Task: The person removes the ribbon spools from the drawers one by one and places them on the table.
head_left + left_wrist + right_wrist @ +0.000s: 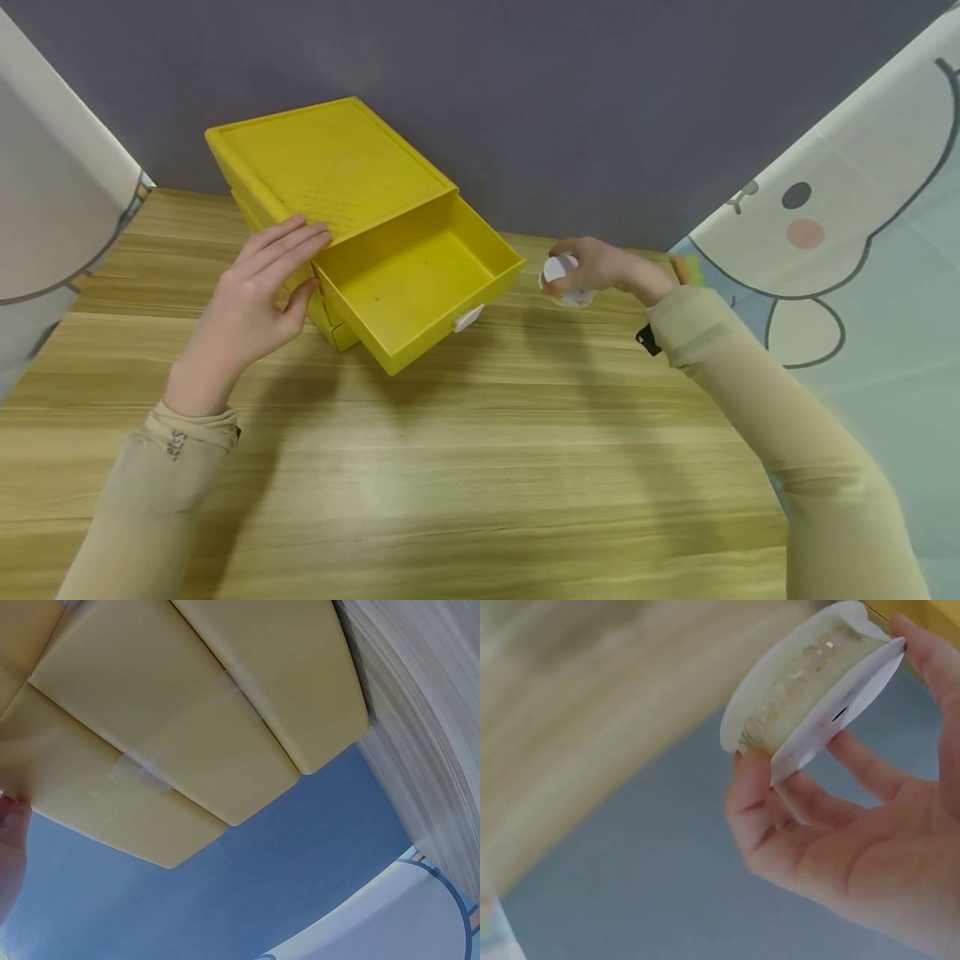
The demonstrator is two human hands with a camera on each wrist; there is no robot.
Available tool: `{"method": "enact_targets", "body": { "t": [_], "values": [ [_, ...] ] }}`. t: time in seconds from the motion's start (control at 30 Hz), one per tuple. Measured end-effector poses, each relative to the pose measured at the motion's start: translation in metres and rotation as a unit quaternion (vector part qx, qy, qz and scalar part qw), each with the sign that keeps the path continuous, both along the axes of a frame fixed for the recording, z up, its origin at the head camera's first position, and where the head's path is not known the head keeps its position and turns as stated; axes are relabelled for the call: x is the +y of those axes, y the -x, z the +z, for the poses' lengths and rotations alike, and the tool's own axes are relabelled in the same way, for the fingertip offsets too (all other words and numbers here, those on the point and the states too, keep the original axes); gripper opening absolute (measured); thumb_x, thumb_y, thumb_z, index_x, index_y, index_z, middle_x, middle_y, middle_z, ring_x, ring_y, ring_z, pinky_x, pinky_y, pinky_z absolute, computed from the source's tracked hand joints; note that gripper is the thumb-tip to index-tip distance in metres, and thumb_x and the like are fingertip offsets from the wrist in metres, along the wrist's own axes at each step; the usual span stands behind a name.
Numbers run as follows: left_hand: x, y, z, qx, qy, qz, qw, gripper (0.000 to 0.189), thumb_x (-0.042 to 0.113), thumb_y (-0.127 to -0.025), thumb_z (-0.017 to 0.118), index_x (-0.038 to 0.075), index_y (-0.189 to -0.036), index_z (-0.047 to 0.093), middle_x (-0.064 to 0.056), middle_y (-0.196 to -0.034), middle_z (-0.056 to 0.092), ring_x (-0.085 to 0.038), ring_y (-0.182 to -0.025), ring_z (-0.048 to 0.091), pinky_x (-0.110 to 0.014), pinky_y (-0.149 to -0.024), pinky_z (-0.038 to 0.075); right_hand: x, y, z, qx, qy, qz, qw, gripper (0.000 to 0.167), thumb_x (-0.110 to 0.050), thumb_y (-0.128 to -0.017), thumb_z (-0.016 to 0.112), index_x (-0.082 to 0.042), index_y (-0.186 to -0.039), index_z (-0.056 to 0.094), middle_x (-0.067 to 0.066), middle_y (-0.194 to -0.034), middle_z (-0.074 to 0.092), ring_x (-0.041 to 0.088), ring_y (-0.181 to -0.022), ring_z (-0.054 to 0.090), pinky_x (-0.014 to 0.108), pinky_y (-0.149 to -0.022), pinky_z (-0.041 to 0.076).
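Note:
A yellow drawer cabinet (330, 167) stands at the back of the table, its top drawer (420, 275) pulled out with a bare floor inside. My left hand (258, 287) rests on the cabinet's top front-left edge, fingers extended. In the left wrist view, the cabinet's stacked side panels (165, 705) fill the upper part, and only a bit of the hand shows at the left border. To the right of the drawer, my right hand (600, 267) grips a white spool of pale ribbon (802, 697) by its rims, with fingers and thumb around it.
The wood-grain table (465, 467) spreads out in front. A dark grey-blue panel (600, 108) rises behind the cabinet. Cartoon-printed cloth (862, 275) borders the right side, and more cloth (52, 167) hangs at the left. The drawer's white handle (468, 317) sticks out at its front.

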State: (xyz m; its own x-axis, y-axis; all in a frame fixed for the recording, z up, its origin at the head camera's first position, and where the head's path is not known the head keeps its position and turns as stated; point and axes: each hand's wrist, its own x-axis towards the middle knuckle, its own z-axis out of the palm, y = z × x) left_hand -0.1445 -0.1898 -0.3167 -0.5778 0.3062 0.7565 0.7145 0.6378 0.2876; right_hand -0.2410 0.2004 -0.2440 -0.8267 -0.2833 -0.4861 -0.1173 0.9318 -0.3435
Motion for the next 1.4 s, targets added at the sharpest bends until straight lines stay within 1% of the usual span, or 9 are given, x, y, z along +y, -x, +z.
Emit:
{"method": "enact_targets", "body": {
  "t": [0.13,0.27,0.5,0.77,0.9,1.03,1.17,1.27,1.4],
  "values": [
    [0.001,0.0,0.0,0.002,-0.004,-0.008,1.0,0.051,-0.015,-0.076,0.059,-0.008,-0.126,0.056,-0.026,-0.129,0.058,-0.038,-0.131,0.047,-0.031,-0.122,0.03,0.002,-0.002,-0.034,-0.007,-0.007,-0.015,0.9998,0.074,-0.036,-0.084,0.068,-0.007,-0.144,0.037,0.021,-0.136,0.047,0.031,-0.11,0.051,0.038,-0.085,0.053],
    [0.002,-0.001,0.0,-0.007,0.006,-0.007,0.9999,0.05,-0.013,-0.077,0.06,-0.008,-0.127,0.056,-0.025,-0.131,0.058,-0.038,-0.131,0.046,-0.031,-0.122,0.03,0.001,-0.005,-0.061,-0.021,-0.003,-0.026,0.9994,0.075,-0.036,-0.083,0.069,-0.007,-0.145,0.037,0.019,-0.136,0.048,0.03,-0.11,0.053,0.039,-0.088,0.053],
    [0.003,-0.003,0.002,-0.009,0.009,-0.006,0.9999,0.05,-0.013,-0.077,0.061,-0.008,-0.127,0.056,-0.024,-0.131,0.058,-0.038,-0.131,0.046,-0.031,-0.122,0.03,-0.003,-0.01,-0.094,-0.024,0.019,-0.022,0.9993,0.073,-0.034,-0.083,0.069,-0.003,-0.142,0.039,0.019,-0.133,0.051,0.029,-0.108,0.056,0.039,-0.088,0.054],
    [0.002,-0.004,0.0,-0.008,0.011,-0.001,0.9999,0.051,-0.014,-0.077,0.06,-0.008,-0.127,0.056,-0.024,-0.131,0.058,-0.039,-0.13,0.047,-0.031,-0.122,0.03,-0.008,-0.012,-0.116,-0.01,0.046,-0.048,0.9978,0.074,-0.031,-0.085,0.069,0.002,-0.143,0.036,0.022,-0.134,0.051,0.033,-0.114,0.055,0.044,-0.096,0.053],
    [0.003,-0.003,0.0,-0.006,0.009,0.001,0.9999,0.053,-0.016,-0.076,0.061,-0.007,-0.128,0.056,-0.024,-0.131,0.058,-0.039,-0.13,0.047,-0.031,-0.121,0.03,-0.012,-0.012,-0.124,-0.001,0.044,-0.045,0.998,0.073,-0.031,-0.084,0.07,0.002,-0.141,0.038,0.023,-0.133,0.051,0.033,-0.112,0.055,0.042,-0.093,0.054],
    [0.003,-0.002,0.001,-0.008,0.015,0.002,0.9999,0.053,-0.015,-0.077,0.061,-0.006,-0.129,0.055,-0.023,-0.132,0.058,-0.037,-0.131,0.047,-0.03,-0.121,0.031,-0.013,-0.014,-0.128,0.016,0.034,-0.044,0.9983,0.072,-0.032,-0.083,0.071,0.0,-0.14,0.041,0.025,-0.136,0.048,0.035,-0.112,0.054,0.042,-0.089,0.055],
    [0.003,-0.003,0.002,-0.007,0.017,0.0,0.9998,0.052,-0.014,-0.078,0.061,-0.006,-0.129,0.055,-0.023,-0.132,0.058,-0.037,-0.131,0.047,-0.03,-0.121,0.03,-0.015,-0.016,-0.132,0.038,0.022,-0.04,0.9982,0.071,-0.032,-0.082,0.072,-0.001,-0.139,0.043,0.027,-0.137,0.045,0.039,-0.116,0.05,0.046,-0.091,0.055],
    [0.003,-0.003,0.002,-0.011,0.018,0.002,0.9998,0.052,-0.013,-0.078,0.061,-0.006,-0.129,0.055,-0.022,-0.133,0.058,-0.036,-0.132,0.046,-0.029,-0.121,0.03,-0.015,-0.017,-0.133,0.052,0.014,-0.032,0.998,0.07,-0.032,-0.081,0.073,-0.001,-0.137,0.045,0.026,-0.132,0.048,0.039,-0.116,0.047,0.048,-0.091,0.055],
    [0.002,-0.004,0.002,-0.015,0.021,0.004,0.9997,0.052,-0.014,-0.078,0.061,-0.006,-0.13,0.054,-0.022,-0.133,0.057,-0.036,-0.132,0.046,-0.029,-0.121,0.03,-0.015,-0.018,-0.134,0.054,0.011,-0.024,0.9982,0.07,-0.033,-0.081,0.073,-0.001,-0.137,0.045,0.024,-0.129,0.051,0.037,-0.116,0.046,0.048,-0.09,0.055]
  ]
}}
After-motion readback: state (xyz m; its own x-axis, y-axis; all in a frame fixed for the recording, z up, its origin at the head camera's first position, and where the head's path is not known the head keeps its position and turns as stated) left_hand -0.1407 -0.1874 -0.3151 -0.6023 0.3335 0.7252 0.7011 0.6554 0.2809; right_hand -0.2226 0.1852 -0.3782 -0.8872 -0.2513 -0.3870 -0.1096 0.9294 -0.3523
